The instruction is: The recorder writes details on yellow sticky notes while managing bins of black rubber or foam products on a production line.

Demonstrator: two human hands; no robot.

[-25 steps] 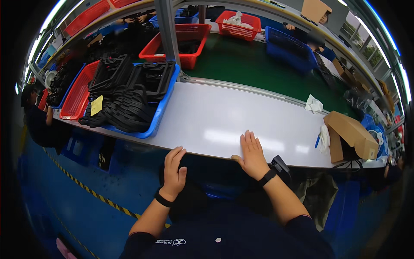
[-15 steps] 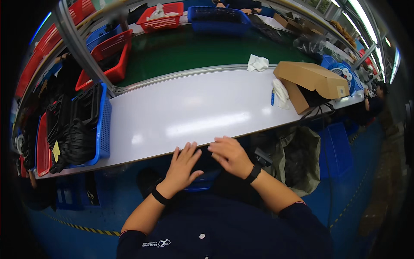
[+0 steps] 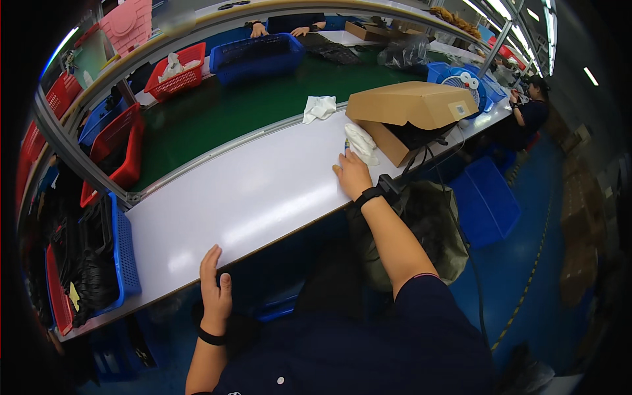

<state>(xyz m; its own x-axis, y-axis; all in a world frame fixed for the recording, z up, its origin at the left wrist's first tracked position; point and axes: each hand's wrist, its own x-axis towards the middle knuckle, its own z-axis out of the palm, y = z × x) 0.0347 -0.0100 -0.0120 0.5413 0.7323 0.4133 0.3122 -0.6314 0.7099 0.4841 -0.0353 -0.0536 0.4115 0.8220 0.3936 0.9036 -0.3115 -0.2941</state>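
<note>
My right hand (image 3: 355, 176) reaches over the white worktop (image 3: 263, 187), fingers apart, just short of a small, slim blue item (image 3: 347, 143). Whether the fingertips touch this item is hard to make out. Beside it lies a crumpled white cloth or glove (image 3: 361, 142). An opened cardboard box (image 3: 411, 104) with dark contents stands to the right of the cloth. My left hand (image 3: 216, 293) is at the worktop's front edge on the left, holding nothing, its fingers straight and its thumb apart.
At the left end a blue basket (image 3: 126, 253) holds black items. Beyond the worktop runs a green belt surface (image 3: 263, 99) with red and blue baskets, a blue one (image 3: 257, 58) near another person's hands. An open sack (image 3: 434, 230) and blue bin (image 3: 487, 201) stand below right.
My hands have parted: the right went forward and right to the small blue item, the left moved left and lower. The whole view has swung toward the right.
</note>
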